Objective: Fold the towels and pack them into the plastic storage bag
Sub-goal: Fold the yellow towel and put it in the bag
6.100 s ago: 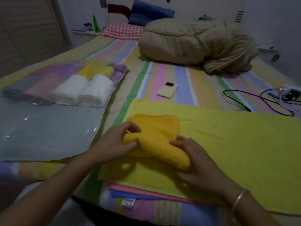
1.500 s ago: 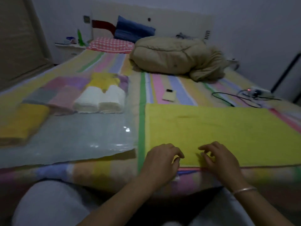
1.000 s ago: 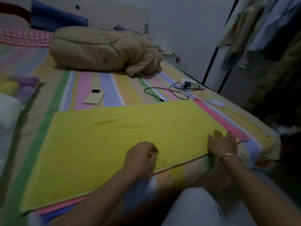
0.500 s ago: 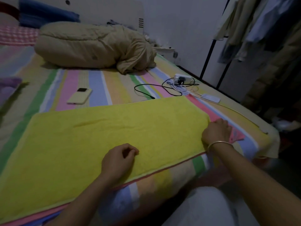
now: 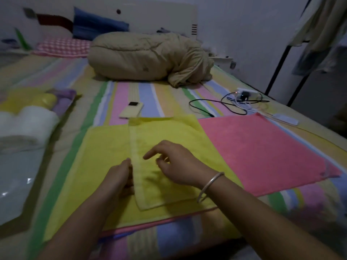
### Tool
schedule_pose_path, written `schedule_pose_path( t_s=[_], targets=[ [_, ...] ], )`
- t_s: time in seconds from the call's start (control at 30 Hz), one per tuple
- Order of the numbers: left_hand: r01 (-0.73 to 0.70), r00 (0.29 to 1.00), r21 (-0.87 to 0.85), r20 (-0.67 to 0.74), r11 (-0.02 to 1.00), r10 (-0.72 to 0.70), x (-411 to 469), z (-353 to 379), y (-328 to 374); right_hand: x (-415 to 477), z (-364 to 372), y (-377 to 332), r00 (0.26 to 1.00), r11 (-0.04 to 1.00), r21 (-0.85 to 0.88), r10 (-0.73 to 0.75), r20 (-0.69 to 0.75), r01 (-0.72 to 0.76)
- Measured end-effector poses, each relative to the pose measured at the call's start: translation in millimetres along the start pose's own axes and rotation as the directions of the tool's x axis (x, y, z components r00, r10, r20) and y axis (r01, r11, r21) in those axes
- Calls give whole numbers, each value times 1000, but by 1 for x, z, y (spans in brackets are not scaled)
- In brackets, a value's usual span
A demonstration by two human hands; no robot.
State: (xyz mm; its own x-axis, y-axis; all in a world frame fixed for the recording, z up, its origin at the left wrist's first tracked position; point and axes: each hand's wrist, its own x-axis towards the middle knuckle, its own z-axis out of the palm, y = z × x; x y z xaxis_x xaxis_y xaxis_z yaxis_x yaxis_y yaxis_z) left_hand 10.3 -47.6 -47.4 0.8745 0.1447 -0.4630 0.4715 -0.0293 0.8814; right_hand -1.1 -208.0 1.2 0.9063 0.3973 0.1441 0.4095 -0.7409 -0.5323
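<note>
A yellow towel (image 5: 105,162) lies on the striped bed, its right half folded over to the left as a flap (image 5: 169,132). A pink towel (image 5: 259,147) shows beneath it on the right. My left hand (image 5: 118,177) lies against the flap's hem; its fingertips are hidden by the cloth. My right hand (image 5: 176,164) hovers over the flap with loosely spread fingers and grips nothing. At the left lies the clear plastic storage bag (image 5: 13,177), holding rolled white towels (image 5: 28,122), a yellow one (image 5: 30,98) and a purple one (image 5: 63,94).
A phone (image 5: 131,110) lies just beyond the towel. A bundled beige duvet (image 5: 150,57) and pillows (image 5: 62,45) fill the head of the bed. A power strip with cables (image 5: 242,95) sits at the right. Clothes hang on a rack (image 5: 319,34) beside the bed.
My right hand has carried the yellow towel's right end over to the left and let it go, uncovering the pink towel. My left hand moved to the flap's hem.
</note>
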Motion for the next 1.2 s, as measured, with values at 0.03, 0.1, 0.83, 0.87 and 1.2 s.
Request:
schedule_pose_path(
  t_s=[0.03, 0.1, 0.83, 0.87, 1.2],
  targets=[
    [16, 1000, -14, 16, 1000, -15, 0, -3, -1, 5, 0, 7, 999, 999, -2, 37, -19, -37],
    [20, 1000, 1, 23, 1000, -20, 5, -4, -5, 18, 0, 25, 992, 993, -17, 117, -52, -119],
    [-127, 982, 14, 144, 992, 124, 9, -11, -33, 265, 61, 83, 972, 813, -537, 226, -63, -224],
    [-182, 977, 40, 120, 982, 176, 7, -10, -35, 263, 60, 82, 972, 818, -526, 217, -94, -234],
    [-423, 905, 175, 32, 889, 425, -17, -65, -18, 262, 51, 38, 937, 952, -103, 259, -236, -289]
  ],
)
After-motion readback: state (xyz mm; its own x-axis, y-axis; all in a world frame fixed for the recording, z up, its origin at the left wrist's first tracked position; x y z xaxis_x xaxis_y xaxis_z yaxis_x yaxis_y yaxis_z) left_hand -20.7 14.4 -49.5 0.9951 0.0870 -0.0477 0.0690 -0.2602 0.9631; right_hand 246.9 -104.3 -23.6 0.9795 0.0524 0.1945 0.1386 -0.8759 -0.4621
